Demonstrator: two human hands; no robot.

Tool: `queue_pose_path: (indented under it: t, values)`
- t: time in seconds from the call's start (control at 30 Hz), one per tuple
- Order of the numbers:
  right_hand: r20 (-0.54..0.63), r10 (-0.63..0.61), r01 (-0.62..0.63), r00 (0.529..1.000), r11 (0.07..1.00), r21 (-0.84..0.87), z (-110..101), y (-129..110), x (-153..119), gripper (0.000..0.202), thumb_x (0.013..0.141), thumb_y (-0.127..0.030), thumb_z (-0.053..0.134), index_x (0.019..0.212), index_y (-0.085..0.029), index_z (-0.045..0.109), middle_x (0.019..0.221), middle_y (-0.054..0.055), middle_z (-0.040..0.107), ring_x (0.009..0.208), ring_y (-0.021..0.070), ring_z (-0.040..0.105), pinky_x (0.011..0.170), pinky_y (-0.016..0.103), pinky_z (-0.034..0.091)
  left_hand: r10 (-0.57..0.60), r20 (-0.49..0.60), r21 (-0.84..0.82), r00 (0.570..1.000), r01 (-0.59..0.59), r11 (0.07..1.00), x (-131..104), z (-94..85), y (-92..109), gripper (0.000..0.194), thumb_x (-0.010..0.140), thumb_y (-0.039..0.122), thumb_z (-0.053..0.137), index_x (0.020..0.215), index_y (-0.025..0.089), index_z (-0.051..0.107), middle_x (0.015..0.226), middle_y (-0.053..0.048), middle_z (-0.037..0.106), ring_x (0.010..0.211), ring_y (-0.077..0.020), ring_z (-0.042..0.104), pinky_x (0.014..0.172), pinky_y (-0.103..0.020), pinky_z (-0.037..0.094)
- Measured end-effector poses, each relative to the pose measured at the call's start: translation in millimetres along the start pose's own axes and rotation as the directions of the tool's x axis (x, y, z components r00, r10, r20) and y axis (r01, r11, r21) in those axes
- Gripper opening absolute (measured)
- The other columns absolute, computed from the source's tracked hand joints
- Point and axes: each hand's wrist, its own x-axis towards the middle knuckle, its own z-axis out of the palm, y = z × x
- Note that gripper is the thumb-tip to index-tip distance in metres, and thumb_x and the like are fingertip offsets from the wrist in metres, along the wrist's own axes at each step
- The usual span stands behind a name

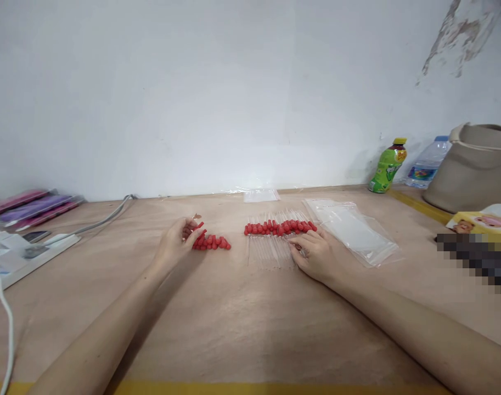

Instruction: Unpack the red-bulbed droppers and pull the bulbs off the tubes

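Observation:
Thin clear droppers (270, 251) with red rubber bulbs (275, 227) lie side by side in a row on the table, their tubes pointing both toward the wall and toward me. My right hand (314, 252) rests at the right end of this row, its fingers curled over the tubes; what they pinch is hidden. To the left, a small heap of red rubber pieces (212, 242) lies on the wood. Over its left end, my left hand (183, 235) pinches a red rubber piece (200, 225) between thumb and fingers.
Clear plastic bags (357, 233) lie right of the droppers. Farther right stand a green bottle (388, 167), a water bottle (427, 164), a beige bin (472, 170) and a yellow tissue pack (476, 222). At left are a power strip (65, 242), cables and coloured packets (40, 207).

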Motion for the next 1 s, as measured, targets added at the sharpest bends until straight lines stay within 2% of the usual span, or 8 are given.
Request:
queue_pose_path:
  t: [0.2,0.4,0.63,0.7,0.77,0.87,1.0]
  values:
    - [0.053,-0.071,0.072,0.996,0.997,-0.030,-8,-5,4,0.019,0.082,-0.020,0.049,0.083,-0.021,0.067,0.079,0.002,0.069,0.078,0.0158,0.060,0.089,0.036,0.033,0.071,0.122,0.096,0.990,-0.083,0.992,-2,8.6,-13,0.021,0.077,0.039,0.053,0.083,0.019,0.057,0.083,-0.003,0.061,0.069,-0.0156,0.057,0.061,-0.027,0.045]
    - [0.100,-0.101,0.106,0.990,0.993,-0.051,-12,-7,5,0.021,0.084,-0.029,0.049,0.090,-0.021,0.067,0.083,0.003,0.069,0.083,0.0178,0.059,0.086,0.035,0.034,0.167,0.149,0.137,0.975,-0.188,0.973,-4,10.5,-13,0.021,0.080,0.038,0.049,0.081,0.021,0.061,0.088,-0.005,0.062,0.076,-0.0197,0.060,0.067,-0.032,0.046]
    - [0.145,-0.075,0.087,0.987,0.993,-0.077,-14,-12,7,0.023,0.080,-0.038,0.054,0.088,-0.021,0.068,0.083,0.005,0.068,0.079,0.0192,0.058,0.077,0.036,0.034,0.147,0.178,0.153,0.973,-0.175,0.973,-4,6.4,-10,0.023,0.075,0.041,0.056,0.086,0.022,0.062,0.089,-0.004,0.063,0.073,-0.0193,0.061,0.064,-0.030,0.048]
    - [0.173,-0.070,0.084,0.982,0.994,-0.075,-15,-13,8,0.027,0.079,-0.042,0.054,0.086,-0.021,0.068,0.083,0.005,0.067,0.079,0.0194,0.057,0.075,0.035,0.033,0.169,0.155,0.192,0.973,-0.198,0.961,-5,3.7,-5,0.028,0.072,0.044,0.059,0.088,0.022,0.061,0.091,-0.004,0.061,0.077,-0.0202,0.060,0.065,-0.030,0.048]
    - [0.221,-0.065,0.085,0.973,0.993,-0.083,-19,-15,9,0.031,0.078,-0.046,0.053,0.085,-0.020,0.068,0.083,0.006,0.066,0.079,0.0203,0.056,0.076,0.036,0.033,0.238,0.085,0.228,0.967,-0.252,0.941,-7,2.3,3,0.029,0.070,0.046,0.061,0.087,0.022,0.062,0.092,-0.004,0.060,0.083,-0.0212,0.059,0.070,-0.031,0.048]
    - [0.303,-0.059,0.091,0.951,0.991,-0.095,-25,-18,13,0.034,0.078,-0.050,0.053,0.086,-0.021,0.068,0.084,0.007,0.065,0.080,0.0210,0.055,0.076,0.037,0.033,0.347,-0.011,0.231,0.938,-0.335,0.914,-12,5.5,19,0.023,0.075,0.041,0.057,0.083,0.021,0.063,0.085,-0.004,0.057,0.086,-0.0202,0.056,0.078,-0.032,0.046]
    - [0.339,-0.048,0.082,0.940,0.993,-0.089,-27,-18,14,0.034,0.080,-0.050,0.050,0.086,-0.022,0.068,0.086,0.006,0.064,0.079,0.0199,0.054,0.079,0.037,0.032,0.445,0.005,0.225,0.895,-0.435,0.872,-16,20.3,43,0.017,0.078,0.034,0.054,0.078,0.019,0.064,0.078,-0.004,0.057,0.079,-0.0182,0.053,0.080,-0.034,0.043]
